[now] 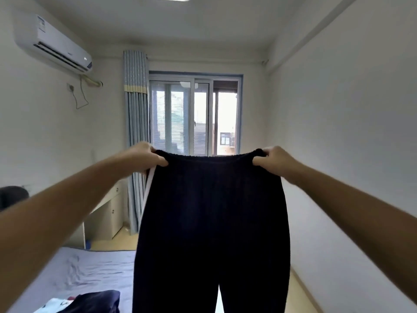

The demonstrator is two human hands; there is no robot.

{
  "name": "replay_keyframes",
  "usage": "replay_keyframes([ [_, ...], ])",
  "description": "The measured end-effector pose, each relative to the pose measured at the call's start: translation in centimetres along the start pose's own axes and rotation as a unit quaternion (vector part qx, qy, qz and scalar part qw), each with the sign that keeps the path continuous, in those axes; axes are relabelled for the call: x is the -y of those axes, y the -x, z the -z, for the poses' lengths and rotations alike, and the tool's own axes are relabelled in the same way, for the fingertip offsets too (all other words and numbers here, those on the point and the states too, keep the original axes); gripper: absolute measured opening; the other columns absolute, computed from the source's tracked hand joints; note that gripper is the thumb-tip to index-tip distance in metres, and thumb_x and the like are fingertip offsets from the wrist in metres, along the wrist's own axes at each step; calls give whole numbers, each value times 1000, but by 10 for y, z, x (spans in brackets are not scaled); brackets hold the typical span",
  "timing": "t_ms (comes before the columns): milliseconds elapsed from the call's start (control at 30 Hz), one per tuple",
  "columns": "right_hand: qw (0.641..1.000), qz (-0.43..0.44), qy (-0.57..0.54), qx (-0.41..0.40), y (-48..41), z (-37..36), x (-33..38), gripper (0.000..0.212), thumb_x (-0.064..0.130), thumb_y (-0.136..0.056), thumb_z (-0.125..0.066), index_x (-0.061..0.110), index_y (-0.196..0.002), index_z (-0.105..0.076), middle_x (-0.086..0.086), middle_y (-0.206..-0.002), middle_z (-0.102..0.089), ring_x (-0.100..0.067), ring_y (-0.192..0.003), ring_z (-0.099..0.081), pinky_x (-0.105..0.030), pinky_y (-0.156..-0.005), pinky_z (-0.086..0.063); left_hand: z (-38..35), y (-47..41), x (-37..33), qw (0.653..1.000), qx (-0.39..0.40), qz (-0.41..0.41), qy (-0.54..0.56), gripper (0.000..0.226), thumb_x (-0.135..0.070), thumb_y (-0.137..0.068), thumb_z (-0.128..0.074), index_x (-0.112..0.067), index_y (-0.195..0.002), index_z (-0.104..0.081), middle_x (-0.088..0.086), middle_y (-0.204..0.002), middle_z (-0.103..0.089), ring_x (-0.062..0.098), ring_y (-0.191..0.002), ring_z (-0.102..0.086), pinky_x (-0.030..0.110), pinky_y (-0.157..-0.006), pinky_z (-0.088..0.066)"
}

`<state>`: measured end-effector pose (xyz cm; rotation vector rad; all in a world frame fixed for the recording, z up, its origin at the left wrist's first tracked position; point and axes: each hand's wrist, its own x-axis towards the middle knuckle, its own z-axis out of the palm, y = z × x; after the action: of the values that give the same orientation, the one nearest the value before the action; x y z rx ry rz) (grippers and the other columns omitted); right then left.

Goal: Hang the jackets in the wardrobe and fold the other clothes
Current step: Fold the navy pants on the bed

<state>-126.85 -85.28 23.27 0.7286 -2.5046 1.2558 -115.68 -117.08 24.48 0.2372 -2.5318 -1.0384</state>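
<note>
Trousers [212, 222] of dark navy hung full length in the air in front of me, between my outstretched arms and the window [194, 114], with the legs dropping past the bottom of my view. My left hand [144, 158] gripped the left corner of the waistband [209, 155], fingers curled over the top edge and thumb pinching from the front. My right hand [274, 161] held the right corner the same way, so the gathered elastic was drawn nearly straight between them. A white stripe [149, 188] ran down the seam below my left hand.

I judged the cloth soft, light and quite limp. It hung in a flat sheet and seemed unlikely to keep any shape of its own, and the elastic would bunch up as soon as I slackened the pull. The two waistband corners seemed the right places to hold. Bringing them together should lay one leg over the other before I lowered it all onto the bed [90, 267]. The long legs might twist or drag as they came down.

A dark garment [94, 301] and a pale printed one [54, 304] lay on the bed's near left corner.
</note>
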Motion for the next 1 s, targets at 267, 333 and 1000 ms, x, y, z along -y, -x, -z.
replay_keyframes([
  [267,994,-39,-104,6,96,-126,-54,19,29,-81,-67,10,-78,-63,-6,-70,-68,-19,-66,-63,-39,-67,-50,-139,75,66,939,0,117,324,10,-3,-86,-65,3,-94,-63,9,-72,-69,15,-56,-67,24,-49,-53],
  [333,994,-30,-107,19,122,-149,-60,17,30,-81,-67,16,-74,-60,5,-59,-62,-9,-57,-55,-28,-56,-43,-166,97,76,941,-15,117,318,4,-5,-86,-66,-4,-87,-63,5,-70,-69,13,-58,-68,26,-50,-53],
  [1000,984,26,-97,150,214,-213,-106,20,34,-82,-67,30,-101,-58,16,-88,-63,-2,-85,-61,-17,-74,-48,-236,195,127,955,12,144,259,19,-20,-91,-62,-21,-73,-69,-1,-67,-72,15,-68,-71,31,-64,-56],
])
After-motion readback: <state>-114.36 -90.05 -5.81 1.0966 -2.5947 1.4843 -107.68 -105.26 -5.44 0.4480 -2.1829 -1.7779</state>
